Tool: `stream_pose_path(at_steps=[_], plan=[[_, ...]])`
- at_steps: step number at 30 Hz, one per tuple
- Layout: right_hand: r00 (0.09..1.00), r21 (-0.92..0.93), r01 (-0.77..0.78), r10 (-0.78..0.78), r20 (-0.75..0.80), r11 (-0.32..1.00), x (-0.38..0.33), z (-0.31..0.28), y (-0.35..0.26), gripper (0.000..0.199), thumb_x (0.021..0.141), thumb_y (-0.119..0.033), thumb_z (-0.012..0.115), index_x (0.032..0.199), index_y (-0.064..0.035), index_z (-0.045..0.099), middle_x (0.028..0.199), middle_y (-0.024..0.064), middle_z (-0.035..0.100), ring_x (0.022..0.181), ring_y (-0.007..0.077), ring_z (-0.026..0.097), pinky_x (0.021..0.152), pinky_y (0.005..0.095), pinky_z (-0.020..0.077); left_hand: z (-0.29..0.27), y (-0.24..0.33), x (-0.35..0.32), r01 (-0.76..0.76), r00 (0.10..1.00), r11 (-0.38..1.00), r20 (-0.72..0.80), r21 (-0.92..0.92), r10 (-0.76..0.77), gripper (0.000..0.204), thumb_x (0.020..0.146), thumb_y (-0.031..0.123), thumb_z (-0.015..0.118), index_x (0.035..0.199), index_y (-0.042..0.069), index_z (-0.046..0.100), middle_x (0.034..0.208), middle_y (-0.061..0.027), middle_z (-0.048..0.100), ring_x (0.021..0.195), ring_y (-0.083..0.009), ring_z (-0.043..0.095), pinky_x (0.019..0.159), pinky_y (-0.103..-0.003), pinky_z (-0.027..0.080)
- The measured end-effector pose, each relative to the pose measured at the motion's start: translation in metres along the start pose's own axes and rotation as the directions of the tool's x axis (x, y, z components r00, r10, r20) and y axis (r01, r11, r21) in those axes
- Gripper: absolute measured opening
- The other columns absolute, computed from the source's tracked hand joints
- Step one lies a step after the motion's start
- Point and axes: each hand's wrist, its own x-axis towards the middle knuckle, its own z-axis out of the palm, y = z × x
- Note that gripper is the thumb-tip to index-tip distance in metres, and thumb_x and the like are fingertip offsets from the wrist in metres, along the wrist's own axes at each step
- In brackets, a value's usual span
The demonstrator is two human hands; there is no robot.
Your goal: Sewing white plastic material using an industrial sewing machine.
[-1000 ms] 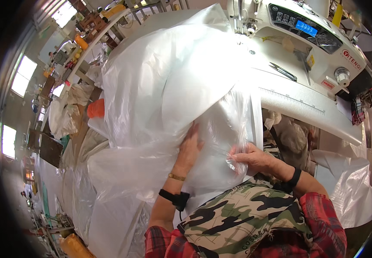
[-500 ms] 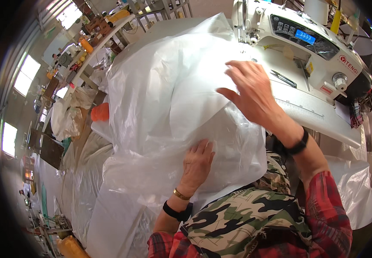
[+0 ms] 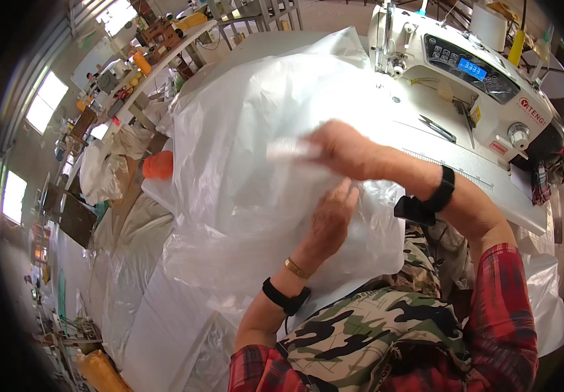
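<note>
A large sheet of clear plastic film (image 3: 249, 163) is heaped over the left part of the bench (image 3: 465, 176), from its far edge down to the near edge and over the person's lap. The left hand (image 3: 328, 222) is laid flat and open against the film near the near edge, fingers spread upward. The right hand (image 3: 337, 150) is held above it, closed on a fold of the film, although the fingertips are blurred. A white sewing machine (image 3: 471, 78) is seen at the far right corner of the bench, just beside the film. More pale sheeting (image 3: 119, 261) is piled on the floor to the left, and an orange object (image 3: 158, 165) lies beside the heap.
</note>
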Motion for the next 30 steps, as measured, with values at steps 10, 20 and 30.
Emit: stream_pose_path(at_steps=[10,20,30], plan=[[0.491,0.524,0.335,0.330,-0.806,0.783,-0.022,-0.058,-0.013,0.020,0.096,-0.020,0.067,0.087,-0.0024,0.071,0.073,-0.0047,0.063,0.065,0.0019,0.053,0.061,0.0189,0.0437,-0.044,-0.016,-0.029,0.375,0.913,0.901,-0.254,0.219,-0.319,0.046,0.086,0.006,0.064,0.131,0.001,0.055,0.137,-0.0226,0.053,0.127,-0.0406,0.050,0.106,-0.048,0.039],[0.642,0.752,0.330,0.449,-0.622,0.570,-0.010,-0.033,-0.023,0.024,0.096,-0.018,0.065,0.086,0.0030,0.069,0.072,-0.0020,0.062,0.066,0.0035,0.053,0.057,0.0227,0.0441,-0.051,-0.002,-0.082,0.434,0.901,0.891,-0.045,0.132,-0.432,0.044,0.086,0.006,0.065,0.129,0.001,0.056,0.133,-0.0221,0.056,0.123,-0.0404,0.053,0.104,-0.048,0.041],[0.674,-0.022,0.050,-0.050,-0.737,0.999,-0.018,-0.023,-0.018,0.018,0.080,-0.015,0.070,0.097,-0.0092,0.066,0.081,0.0121,0.066,0.081,0.0359,0.064,0.077,0.0441,0.0494,-0.026,0.024,-0.097,0.328,0.812,0.945,0.511,0.001,-0.283,0.041,0.086,0.006,0.066,0.127,0.001,0.058,0.129,-0.0215,0.059,0.120,-0.0401,0.056,0.101,-0.048,0.043]])
